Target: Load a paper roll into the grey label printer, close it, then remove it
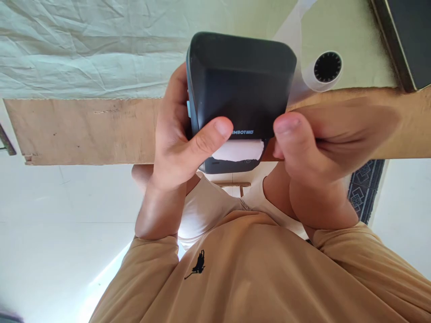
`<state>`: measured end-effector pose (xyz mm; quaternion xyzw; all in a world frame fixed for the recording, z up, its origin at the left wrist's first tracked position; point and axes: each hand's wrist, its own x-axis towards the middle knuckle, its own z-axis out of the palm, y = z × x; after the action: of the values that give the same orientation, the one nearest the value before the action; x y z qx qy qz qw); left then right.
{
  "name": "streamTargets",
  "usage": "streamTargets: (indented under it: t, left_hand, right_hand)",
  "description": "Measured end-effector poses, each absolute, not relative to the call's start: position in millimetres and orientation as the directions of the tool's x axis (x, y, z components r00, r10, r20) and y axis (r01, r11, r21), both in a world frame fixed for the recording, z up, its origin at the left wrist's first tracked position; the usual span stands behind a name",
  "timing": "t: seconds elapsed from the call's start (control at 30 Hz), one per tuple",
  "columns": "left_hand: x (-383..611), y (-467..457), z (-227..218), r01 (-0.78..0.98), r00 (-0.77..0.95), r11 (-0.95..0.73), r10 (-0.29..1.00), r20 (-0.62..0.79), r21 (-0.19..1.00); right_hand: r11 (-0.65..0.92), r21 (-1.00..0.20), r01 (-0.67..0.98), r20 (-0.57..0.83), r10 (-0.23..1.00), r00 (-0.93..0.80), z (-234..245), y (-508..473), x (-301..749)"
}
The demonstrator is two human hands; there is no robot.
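Note:
A black label printer (242,89) is held up over the table's front edge, its top face toward me. From a slot at its lower end a white strip of paper (238,150) sticks out, with an uneven edge. My left hand (188,134) wraps around the printer's left side, its thumb on the top face by the slot. My right hand (316,143) is closed at the printer's lower right corner, thumb against the edge; the hand's far side is blurred, and what its fingertips pinch, if anything, is hidden.
Behind the printer on the right stands a roll of clear film (323,74) with a dark toothed core. A dark flat object with a metallic edge (407,45) lies at the upper right. Wrinkled pale cloth (84,49) covers the table behind its bare wooden front edge (84,130).

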<state>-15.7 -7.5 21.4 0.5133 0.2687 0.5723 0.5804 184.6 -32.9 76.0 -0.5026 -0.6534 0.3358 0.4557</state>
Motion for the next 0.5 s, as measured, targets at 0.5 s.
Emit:
streamTargets:
  t: [0.5]
  left_hand:
    - [-13.7, -13.2, 24.0, -0.461, 0.204, -0.078, 0.96, 0.191, 0.884]
  right_hand:
    - [0.279, -0.943, 0.181, 0.257, 0.957, -0.134, 73.0, -28.7, 175.1]
